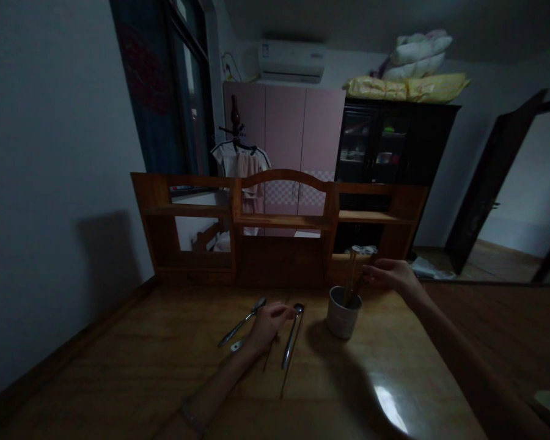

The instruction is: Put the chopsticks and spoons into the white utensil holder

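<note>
On the wooden desk (119, 366) my left hand (266, 326) rests with its fingers curled, fingertips pinching at the head of a metal spoon (292, 335). Another metal spoon (241, 322) lies just left of that hand, and a third utensil end (236, 346) peeks out under it. A thin chopstick (289, 360) lies beside the spoon. My right hand (391, 274) is over a white cup (343, 312), its fingers pinched on the tops of wooden chopsticks (351, 278) that stand in the cup.
A wooden shelf unit (279, 223) stands along the desk's back edge. Behind it are a pink wardrobe (297, 128), a dark cabinet (394, 140) with bedding on top, and clothes on hangers (242, 165). An open door (495, 183) is at the right.
</note>
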A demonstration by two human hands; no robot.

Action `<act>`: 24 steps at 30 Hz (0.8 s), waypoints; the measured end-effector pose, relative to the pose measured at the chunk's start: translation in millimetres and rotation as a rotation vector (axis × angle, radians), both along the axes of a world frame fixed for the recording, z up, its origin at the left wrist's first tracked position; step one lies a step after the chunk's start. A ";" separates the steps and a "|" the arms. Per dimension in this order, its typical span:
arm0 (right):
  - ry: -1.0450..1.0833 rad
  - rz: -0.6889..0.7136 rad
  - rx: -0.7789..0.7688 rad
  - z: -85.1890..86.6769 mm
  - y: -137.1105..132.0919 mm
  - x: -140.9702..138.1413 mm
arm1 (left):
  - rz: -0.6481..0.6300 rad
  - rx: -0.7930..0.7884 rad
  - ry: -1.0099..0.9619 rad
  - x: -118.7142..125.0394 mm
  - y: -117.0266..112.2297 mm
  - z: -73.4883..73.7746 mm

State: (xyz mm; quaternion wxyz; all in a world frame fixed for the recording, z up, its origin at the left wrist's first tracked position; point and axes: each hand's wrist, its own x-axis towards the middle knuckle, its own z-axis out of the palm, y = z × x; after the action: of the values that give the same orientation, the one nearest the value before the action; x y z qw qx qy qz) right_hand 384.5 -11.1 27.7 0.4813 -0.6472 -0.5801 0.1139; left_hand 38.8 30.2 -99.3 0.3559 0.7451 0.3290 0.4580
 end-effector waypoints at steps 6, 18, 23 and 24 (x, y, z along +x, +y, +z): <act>0.084 0.055 -0.067 -13.9 14.0 9.6 | 0.008 -0.001 0.009 0.7 -0.6 0.0; 0.088 0.110 -0.144 -14.0 14.3 -1.2 | -0.018 0.025 0.034 -0.9 -5.4 8.4; 0.108 0.128 -0.187 -22.2 16.0 -2.9 | -0.002 0.027 0.024 0.1 -4.0 5.6; 0.109 0.138 -0.196 -23.6 16.1 -2.3 | -0.003 0.033 0.023 0.2 -3.7 5.2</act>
State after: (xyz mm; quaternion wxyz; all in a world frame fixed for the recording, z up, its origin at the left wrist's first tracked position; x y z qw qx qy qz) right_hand 382.2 5.0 4.2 0.4377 -0.6424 -0.5822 0.2382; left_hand 38.9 26.5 -94.1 0.3405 0.7565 0.3245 0.4544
